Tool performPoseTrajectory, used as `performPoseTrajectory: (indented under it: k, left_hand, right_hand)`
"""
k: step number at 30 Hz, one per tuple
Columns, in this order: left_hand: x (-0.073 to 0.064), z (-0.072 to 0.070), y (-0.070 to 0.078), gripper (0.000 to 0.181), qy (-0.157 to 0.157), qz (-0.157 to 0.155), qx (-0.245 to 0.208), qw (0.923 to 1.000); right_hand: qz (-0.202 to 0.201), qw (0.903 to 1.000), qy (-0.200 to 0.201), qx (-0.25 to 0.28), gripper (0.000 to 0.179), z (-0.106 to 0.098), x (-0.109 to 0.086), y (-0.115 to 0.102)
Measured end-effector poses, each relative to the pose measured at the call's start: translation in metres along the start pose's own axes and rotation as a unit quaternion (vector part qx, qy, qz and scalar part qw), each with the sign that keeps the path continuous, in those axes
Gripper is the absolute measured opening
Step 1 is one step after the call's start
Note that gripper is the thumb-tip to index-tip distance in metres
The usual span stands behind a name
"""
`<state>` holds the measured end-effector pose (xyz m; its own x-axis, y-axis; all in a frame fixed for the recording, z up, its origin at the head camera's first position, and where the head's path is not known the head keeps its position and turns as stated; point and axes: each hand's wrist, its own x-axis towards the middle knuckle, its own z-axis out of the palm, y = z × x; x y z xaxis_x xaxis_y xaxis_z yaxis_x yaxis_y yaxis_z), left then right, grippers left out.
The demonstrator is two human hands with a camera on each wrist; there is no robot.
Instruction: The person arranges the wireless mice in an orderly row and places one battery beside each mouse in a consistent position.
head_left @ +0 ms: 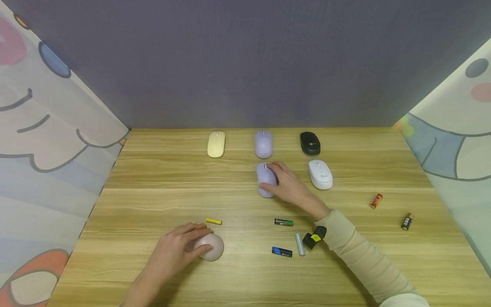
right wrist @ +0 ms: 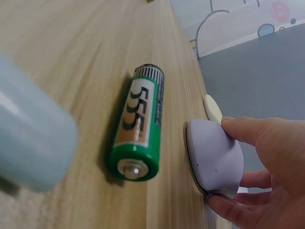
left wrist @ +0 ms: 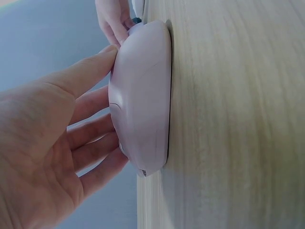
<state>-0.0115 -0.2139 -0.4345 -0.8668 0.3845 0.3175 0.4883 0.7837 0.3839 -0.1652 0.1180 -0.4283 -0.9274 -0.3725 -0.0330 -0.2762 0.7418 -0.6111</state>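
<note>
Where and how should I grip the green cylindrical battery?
Take the green cylindrical battery mid-barrel from above, pinching its near and far long sides: it lies flat, length running left to right in the head view, and its slim round body should suit a narrow pinch.

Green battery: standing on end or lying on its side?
On its side: the green battery lies lengthwise along the table, label visible.

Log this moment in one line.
left hand: holds pink mouse | right hand: holds nearer purple mouse | black mouse: behind white mouse | batteries: scattered on table
</note>
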Motion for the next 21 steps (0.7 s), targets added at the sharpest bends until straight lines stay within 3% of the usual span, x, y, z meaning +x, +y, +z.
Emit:
performPoseTrajectory:
  k: [21]
  left_hand:
    - [0.0005,-0.0005,0.0004,0.039,-0.006,-0.008,0.001,1.0]
  right_hand:
    - [0.002,0.9999,0.005,0.008,0.072,-0.0001,0.0001,0.0011]
